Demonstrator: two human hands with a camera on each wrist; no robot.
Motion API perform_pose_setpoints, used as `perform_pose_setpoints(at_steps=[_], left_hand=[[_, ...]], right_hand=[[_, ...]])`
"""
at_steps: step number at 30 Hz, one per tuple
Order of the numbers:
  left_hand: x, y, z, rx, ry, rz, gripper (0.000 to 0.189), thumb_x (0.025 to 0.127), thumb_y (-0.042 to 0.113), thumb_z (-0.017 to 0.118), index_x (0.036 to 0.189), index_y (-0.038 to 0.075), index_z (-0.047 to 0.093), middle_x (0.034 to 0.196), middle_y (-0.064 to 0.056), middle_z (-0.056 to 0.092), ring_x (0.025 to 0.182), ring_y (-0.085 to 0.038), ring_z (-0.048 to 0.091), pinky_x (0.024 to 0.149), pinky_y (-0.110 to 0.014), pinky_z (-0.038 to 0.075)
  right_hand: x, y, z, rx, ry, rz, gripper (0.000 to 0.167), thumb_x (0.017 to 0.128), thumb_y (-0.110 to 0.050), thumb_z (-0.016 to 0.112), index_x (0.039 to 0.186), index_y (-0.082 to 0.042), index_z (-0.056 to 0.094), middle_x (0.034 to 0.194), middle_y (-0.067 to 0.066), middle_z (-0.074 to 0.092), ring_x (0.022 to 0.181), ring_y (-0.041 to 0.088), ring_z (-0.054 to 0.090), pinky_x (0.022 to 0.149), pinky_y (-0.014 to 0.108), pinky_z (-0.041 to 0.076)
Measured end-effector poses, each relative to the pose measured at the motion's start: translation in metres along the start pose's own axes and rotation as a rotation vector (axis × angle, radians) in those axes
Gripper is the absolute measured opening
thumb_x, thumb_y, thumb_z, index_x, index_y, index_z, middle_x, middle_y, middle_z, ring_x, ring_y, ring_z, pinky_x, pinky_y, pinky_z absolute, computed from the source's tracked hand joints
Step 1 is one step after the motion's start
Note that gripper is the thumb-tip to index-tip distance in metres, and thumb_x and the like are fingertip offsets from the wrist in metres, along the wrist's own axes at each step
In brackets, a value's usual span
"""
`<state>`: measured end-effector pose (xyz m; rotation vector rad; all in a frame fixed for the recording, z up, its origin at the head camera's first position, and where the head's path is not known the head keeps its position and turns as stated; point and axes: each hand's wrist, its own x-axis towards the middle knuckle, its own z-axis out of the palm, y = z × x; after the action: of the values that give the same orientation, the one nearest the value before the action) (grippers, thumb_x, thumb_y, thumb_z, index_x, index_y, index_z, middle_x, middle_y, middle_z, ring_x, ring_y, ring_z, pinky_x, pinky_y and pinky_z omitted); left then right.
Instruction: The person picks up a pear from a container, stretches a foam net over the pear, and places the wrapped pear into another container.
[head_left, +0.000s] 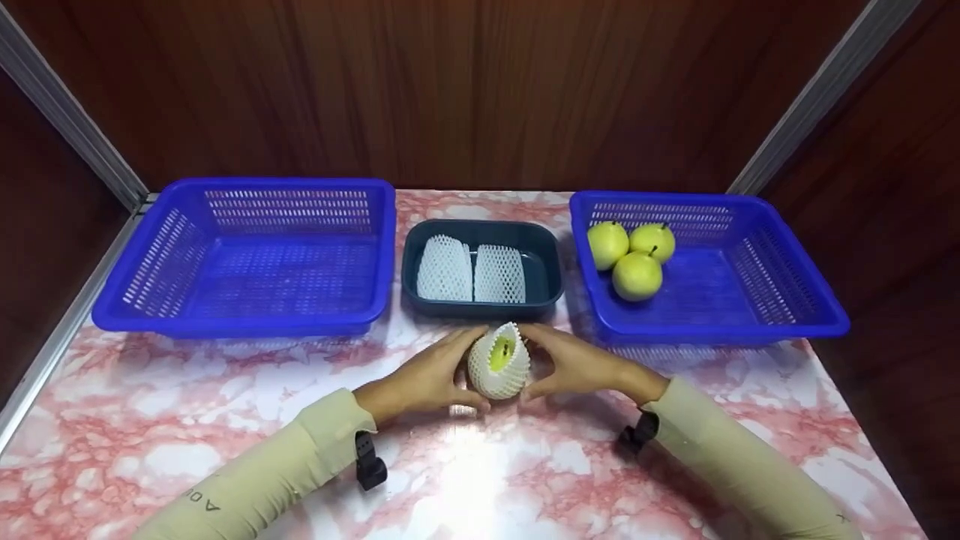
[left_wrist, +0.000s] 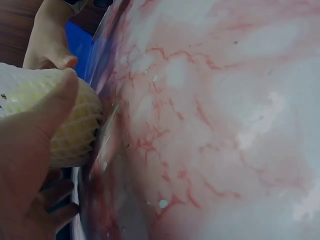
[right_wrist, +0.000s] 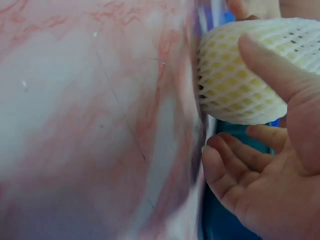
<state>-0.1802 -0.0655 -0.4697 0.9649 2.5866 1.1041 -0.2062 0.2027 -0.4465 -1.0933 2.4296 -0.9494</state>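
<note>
A yellow-green pear [head_left: 501, 377] in a white foam net sleeve stands on the marbled table, its stem showing through the sleeve's open top. My left hand [head_left: 431, 377] curves round its left side, thumb in front and fingers behind. In the left wrist view that thumb [left_wrist: 59, 102] lies across the netting. On the other side is my right hand [head_left: 581, 365], its fingers spread and loosely bent around the pear's right side. The right wrist view has the right thumb [right_wrist: 267, 65] overlapping the sleeve, while the lower fingers [right_wrist: 227, 170] hang apart from it.
Behind the hands, a dark tray [head_left: 551, 289] holds two flat white foam sleeves [head_left: 501, 274]. To its right, a blue basket [head_left: 720, 330] contains three bare pears [head_left: 637, 276]. Another blue basket [head_left: 247, 324] stands at the left. A wood-look wall [head_left: 480, 90] closes off the back.
</note>
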Motion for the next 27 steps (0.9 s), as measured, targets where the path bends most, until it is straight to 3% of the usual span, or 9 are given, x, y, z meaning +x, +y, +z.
perform_pose_setpoints(at_steps=[4,8,15,21,27], left_hand=[[-0.0007,0.0025,-0.0028,-0.059,0.054,0.009,0.098,0.075,0.031,0.091,0.153,0.005,0.038,0.149,-0.012,0.045,0.13,-0.031,0.053,0.111,-0.048,0.044],[0.002,0.0035,-0.0028,-0.07,0.081,0.025,0.077,0.079,0.022,0.089,0.144,0.008,0.05,0.138,-0.007,0.054,0.124,-0.025,0.056,0.107,-0.042,0.048],[0.0065,0.0015,-0.0027,-0.088,0.021,-0.038,0.081,0.077,0.021,0.09,0.145,0.007,0.05,0.139,-0.01,0.057,0.128,-0.03,0.054,0.111,-0.045,0.044],[0.0071,-0.0026,-0.0024,-0.061,-0.021,-0.039,0.087,0.075,0.023,0.091,0.148,0.004,0.048,0.143,-0.014,0.056,0.132,-0.033,0.051,0.115,-0.048,0.038],[0.0067,-0.0042,-0.0003,-0.047,-0.021,-0.031,0.086,0.076,0.025,0.091,0.148,0.004,0.048,0.143,-0.014,0.057,0.132,-0.032,0.051,0.115,-0.046,0.038]], right_hand=[[-0.0011,-0.0022,-0.0003,0.054,0.029,-0.036,0.089,0.08,-0.027,0.089,0.152,-0.004,0.042,0.141,0.012,0.056,0.123,0.03,0.057,0.104,0.044,0.051],[-0.0004,-0.0032,0.0004,0.057,0.052,-0.023,0.077,0.082,-0.025,0.087,0.146,-0.003,0.049,0.133,0.011,0.062,0.115,0.029,0.061,0.096,0.042,0.055],[0.0032,-0.0014,-0.0001,0.032,0.019,-0.002,0.076,0.079,-0.019,0.088,0.144,0.001,0.052,0.132,0.014,0.065,0.116,0.029,0.063,0.101,0.044,0.053],[0.0061,0.0046,0.0047,0.015,-0.003,-0.033,0.073,0.079,-0.017,0.088,0.142,0.0,0.054,0.136,0.013,0.063,0.125,0.028,0.059,0.11,0.045,0.045],[0.0057,0.0062,0.0065,-0.021,0.003,-0.023,0.074,0.078,-0.021,0.089,0.141,-0.001,0.055,0.137,0.011,0.062,0.128,0.027,0.057,0.113,0.044,0.042]])
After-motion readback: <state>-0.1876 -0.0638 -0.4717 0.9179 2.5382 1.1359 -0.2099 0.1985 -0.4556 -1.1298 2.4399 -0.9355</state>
